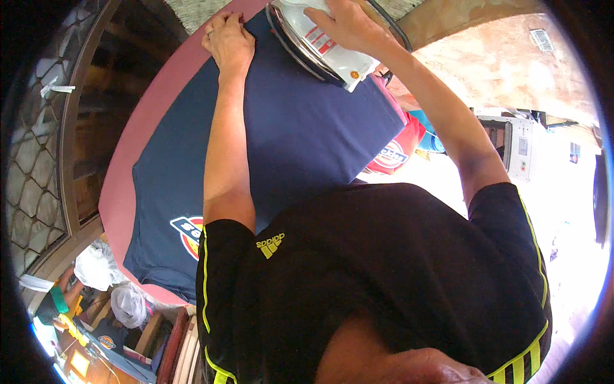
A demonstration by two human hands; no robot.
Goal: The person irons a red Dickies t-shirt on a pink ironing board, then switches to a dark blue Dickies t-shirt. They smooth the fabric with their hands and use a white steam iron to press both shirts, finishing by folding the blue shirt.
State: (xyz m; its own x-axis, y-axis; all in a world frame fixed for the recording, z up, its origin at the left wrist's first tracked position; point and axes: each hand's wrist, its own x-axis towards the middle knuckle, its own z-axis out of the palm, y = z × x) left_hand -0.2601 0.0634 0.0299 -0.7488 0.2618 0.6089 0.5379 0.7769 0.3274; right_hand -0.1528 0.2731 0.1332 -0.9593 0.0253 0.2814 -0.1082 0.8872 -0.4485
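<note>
A dark navy T-shirt (300, 128) lies spread over a pink padded board (118, 173), with a round-and-banner print near its lower left end. My right hand (355, 27) is closed on a white steam iron (329, 51) with red markings. The iron rests on the shirt near the far end; its handle is mostly hidden by my hand. Just left of the iron, my left hand (230, 41) is closed at the shirt's far left edge, fingers bent and pressed to the cloth. Part of the print is covered by my left arm.
A red printed garment (401, 147) and a blue object (427, 131) lie right of the board. Farther right stands a white machine (521, 150). A patterned window (35, 173) borders the left. Plastic bags (99, 265), another person's green sleeve (57, 299) and a dark printed garment (112, 339) show at lower left.
</note>
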